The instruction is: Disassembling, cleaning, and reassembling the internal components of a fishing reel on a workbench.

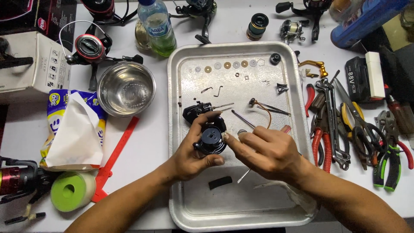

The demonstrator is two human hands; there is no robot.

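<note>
Head view: over the near middle of the metal tray, the left hand grips a dark reel body while the right hand pinches a small pale wad against it (apparently wiping); next calls for steady, light pressure.

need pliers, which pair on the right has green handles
The pliers with green-and-black handles, farthest right among the tools beside the tray; the others nearby have red or yellow grips.
</note>
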